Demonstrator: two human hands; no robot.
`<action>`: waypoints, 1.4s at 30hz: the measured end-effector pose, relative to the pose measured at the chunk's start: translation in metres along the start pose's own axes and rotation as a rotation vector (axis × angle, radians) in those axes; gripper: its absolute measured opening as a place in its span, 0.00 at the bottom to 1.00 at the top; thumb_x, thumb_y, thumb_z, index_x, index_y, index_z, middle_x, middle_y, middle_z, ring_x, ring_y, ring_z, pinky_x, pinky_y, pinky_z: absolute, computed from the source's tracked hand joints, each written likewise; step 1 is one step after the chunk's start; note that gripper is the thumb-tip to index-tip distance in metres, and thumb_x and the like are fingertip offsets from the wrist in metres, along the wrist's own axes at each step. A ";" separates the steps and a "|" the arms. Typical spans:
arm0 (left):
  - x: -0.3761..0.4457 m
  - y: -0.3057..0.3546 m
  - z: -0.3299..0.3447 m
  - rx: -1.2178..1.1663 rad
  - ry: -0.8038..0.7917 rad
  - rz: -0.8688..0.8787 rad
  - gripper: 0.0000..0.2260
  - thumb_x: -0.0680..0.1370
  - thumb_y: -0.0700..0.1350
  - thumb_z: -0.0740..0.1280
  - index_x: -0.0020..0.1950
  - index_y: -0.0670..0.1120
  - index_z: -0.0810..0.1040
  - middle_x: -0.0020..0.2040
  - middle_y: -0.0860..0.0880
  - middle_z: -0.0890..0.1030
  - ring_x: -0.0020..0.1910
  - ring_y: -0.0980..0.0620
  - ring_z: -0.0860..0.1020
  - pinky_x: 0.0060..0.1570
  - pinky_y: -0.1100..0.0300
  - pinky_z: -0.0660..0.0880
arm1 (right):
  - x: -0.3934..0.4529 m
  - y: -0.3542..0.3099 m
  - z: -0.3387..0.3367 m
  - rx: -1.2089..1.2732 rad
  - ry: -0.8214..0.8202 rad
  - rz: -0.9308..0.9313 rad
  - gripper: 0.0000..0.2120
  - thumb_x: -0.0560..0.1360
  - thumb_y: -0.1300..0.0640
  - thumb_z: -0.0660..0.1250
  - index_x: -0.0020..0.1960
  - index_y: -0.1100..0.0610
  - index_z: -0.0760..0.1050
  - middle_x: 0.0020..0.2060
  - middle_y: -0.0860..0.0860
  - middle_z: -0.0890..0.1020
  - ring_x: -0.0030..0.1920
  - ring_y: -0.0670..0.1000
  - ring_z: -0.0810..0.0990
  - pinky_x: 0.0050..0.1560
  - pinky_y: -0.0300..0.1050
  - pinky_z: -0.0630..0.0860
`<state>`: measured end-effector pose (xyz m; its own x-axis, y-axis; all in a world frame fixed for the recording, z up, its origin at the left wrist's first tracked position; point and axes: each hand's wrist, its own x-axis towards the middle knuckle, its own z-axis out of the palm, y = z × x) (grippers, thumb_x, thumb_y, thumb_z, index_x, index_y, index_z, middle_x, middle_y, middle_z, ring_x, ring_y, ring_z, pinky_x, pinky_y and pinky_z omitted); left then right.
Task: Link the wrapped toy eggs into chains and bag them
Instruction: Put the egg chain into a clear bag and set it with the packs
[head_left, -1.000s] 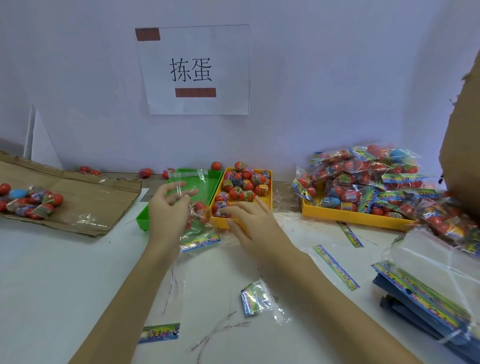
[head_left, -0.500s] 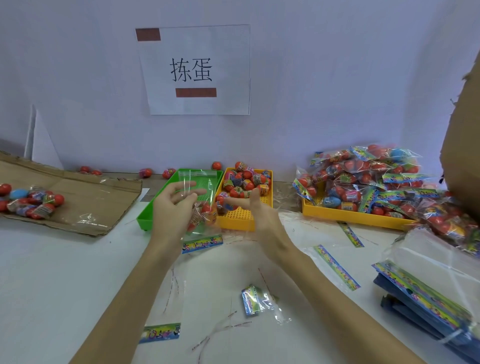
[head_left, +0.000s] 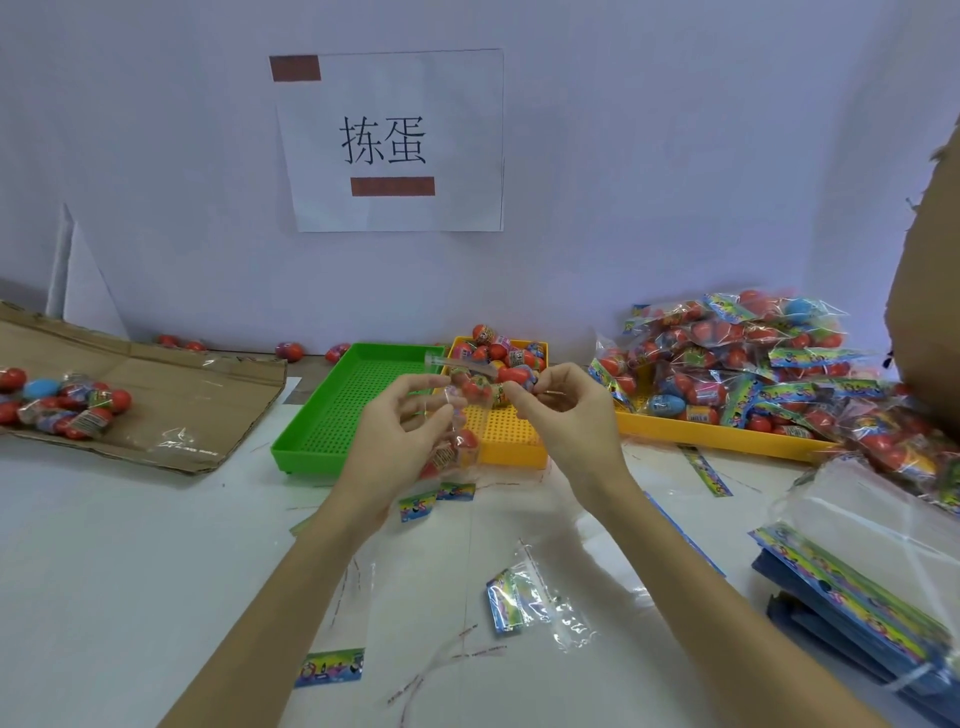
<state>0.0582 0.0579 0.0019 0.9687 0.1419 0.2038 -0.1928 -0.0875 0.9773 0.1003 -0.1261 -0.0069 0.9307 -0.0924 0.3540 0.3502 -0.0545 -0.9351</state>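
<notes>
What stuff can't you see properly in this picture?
All in the head view:
- How many eggs are in the clear bag: the left hand and shiny plastic hide them.
- What the right hand pinches: too small and blurred.
- The bag stack: cut off by the right edge.
- The eggs on the cardboard: the left edge cuts some off.

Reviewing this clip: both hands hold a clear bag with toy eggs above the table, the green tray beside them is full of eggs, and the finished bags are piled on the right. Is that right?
Not quite. The head view shows the green tray holds no eggs; the loose eggs sit in the small yellow tray next to it. The rest stands: left hand and right hand hold the clear bag, and finished bags are piled right.
</notes>
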 end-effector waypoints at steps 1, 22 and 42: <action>0.000 0.000 0.000 -0.002 0.004 0.000 0.11 0.82 0.33 0.68 0.62 0.44 0.80 0.52 0.47 0.88 0.50 0.49 0.87 0.47 0.61 0.84 | 0.000 -0.001 0.000 0.013 0.016 -0.001 0.11 0.74 0.54 0.78 0.48 0.56 0.76 0.42 0.54 0.82 0.45 0.55 0.85 0.48 0.46 0.83; -0.007 -0.004 0.011 0.142 -0.121 0.213 0.17 0.82 0.37 0.70 0.70 0.45 0.76 0.56 0.54 0.86 0.58 0.58 0.84 0.58 0.64 0.80 | -0.015 -0.023 0.015 -0.108 0.011 -0.230 0.10 0.79 0.53 0.73 0.59 0.50 0.84 0.48 0.40 0.85 0.51 0.39 0.83 0.44 0.34 0.80; -0.006 -0.006 0.008 0.223 -0.191 0.259 0.21 0.82 0.43 0.71 0.75 0.48 0.74 0.66 0.56 0.82 0.67 0.58 0.79 0.67 0.59 0.76 | -0.012 -0.019 0.005 -0.442 -0.255 -0.365 0.08 0.83 0.51 0.65 0.59 0.50 0.80 0.44 0.45 0.86 0.33 0.38 0.82 0.27 0.34 0.75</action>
<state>0.0543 0.0499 -0.0053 0.9080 -0.0975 0.4075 -0.4167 -0.3119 0.8538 0.0830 -0.1195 0.0066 0.7743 0.2473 0.5825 0.6244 -0.4486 -0.6395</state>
